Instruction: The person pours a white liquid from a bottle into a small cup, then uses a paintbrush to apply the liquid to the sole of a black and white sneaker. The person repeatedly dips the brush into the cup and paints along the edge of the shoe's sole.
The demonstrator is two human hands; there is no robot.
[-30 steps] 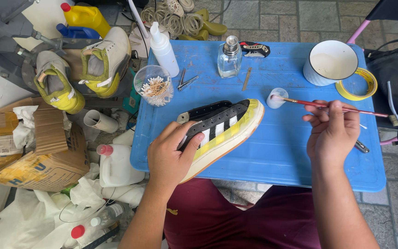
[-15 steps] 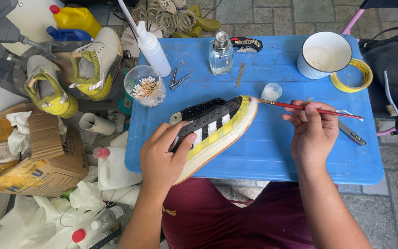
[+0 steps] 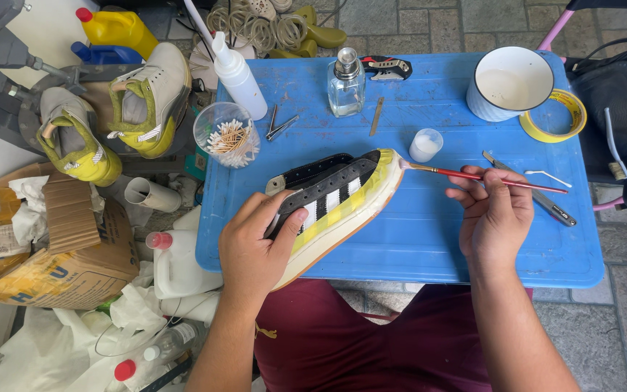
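- While two yellow-lined shoes (image 3: 114,109) wait on stands off the left edge, a clear cup of cotton swabs (image 3: 228,134) stands on the blue table (image 3: 437,239) just beyond the work, near enough to be tipped if the sneaker swings that way.
- The left hand (image 3: 255,250) is closed around the heel end of a black, white-striped sneaker (image 3: 335,203), held tilted above the table's near edge, its sole rim masked in yellow; a loosened grip could let it turn and smear the wet edge.
- A red-handled brush (image 3: 484,176) touches the toe tip; a slip could carry white over the tape onto the black upper.
- A small pot of white liquid (image 3: 425,144) sits just beyond the brush, where a careless sweep might upset it.
- The right hand (image 3: 495,218) pinches the brush handle in its fingers, a metal tool (image 3: 527,187) lying partly under it.
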